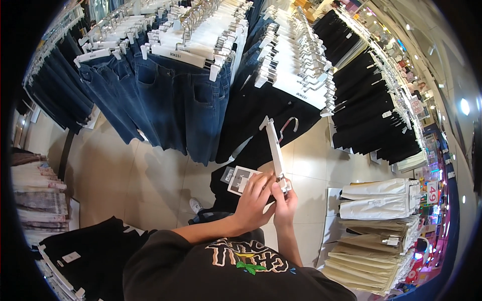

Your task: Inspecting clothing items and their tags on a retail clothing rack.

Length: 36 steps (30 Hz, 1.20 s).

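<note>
A white clip hanger (276, 152) with a metal hook is held upright-slanted in front of my chest. At its near end, my right hand (285, 201) grips the clip (285, 185), thumb on top. My left hand (254, 201) is closed at the same end, its fingers over the top of a black garment (220, 190) that hangs below. Just beyond the left fingers a printed hang tag (240, 180) sticks out. How the garment's edge sits in the clip is hidden by my fingers.
Ahead hang blue jeans (177, 101) and black trousers (263, 105) on racks of white hangers (297, 90). Black trousers (372, 101) and folded-over pale trousers (372, 256) line the right side. Black garments (86, 259) hang at lower left. Tiled floor (158, 177) lies between.
</note>
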Each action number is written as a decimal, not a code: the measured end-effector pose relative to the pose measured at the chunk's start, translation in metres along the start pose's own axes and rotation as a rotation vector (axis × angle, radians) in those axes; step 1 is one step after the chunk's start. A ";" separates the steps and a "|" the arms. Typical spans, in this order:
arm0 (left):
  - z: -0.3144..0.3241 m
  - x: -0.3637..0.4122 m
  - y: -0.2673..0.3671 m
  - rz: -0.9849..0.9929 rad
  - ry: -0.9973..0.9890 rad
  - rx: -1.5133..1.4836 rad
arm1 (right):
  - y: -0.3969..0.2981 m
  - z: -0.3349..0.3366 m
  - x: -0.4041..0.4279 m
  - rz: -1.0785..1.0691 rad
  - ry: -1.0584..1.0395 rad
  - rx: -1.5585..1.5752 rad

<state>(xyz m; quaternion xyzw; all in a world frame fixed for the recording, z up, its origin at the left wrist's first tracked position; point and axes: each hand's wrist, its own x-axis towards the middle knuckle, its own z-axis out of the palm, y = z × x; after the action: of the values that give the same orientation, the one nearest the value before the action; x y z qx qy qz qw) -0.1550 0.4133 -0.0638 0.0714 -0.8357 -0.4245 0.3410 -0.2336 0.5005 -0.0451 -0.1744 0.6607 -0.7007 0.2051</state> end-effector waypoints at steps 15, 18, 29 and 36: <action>-0.099 0.038 -0.102 -0.177 0.489 -0.069 | 0.007 -0.064 0.042 0.071 0.106 0.237; -0.120 0.058 -0.127 -0.298 0.288 -0.416 | -0.010 -0.068 0.057 0.089 0.046 0.410; -0.107 0.058 -0.092 -0.501 0.154 -0.671 | -0.016 -0.101 0.093 0.230 -0.110 0.557; -0.110 0.044 -0.070 -0.639 0.387 -0.485 | 0.015 -0.100 0.102 0.241 -0.216 0.228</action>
<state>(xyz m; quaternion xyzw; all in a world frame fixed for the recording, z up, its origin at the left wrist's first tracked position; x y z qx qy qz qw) -0.1310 0.2783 -0.0496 0.3222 -0.5689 -0.6711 0.3496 -0.3717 0.5322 -0.0697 -0.1439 0.5674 -0.7185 0.3757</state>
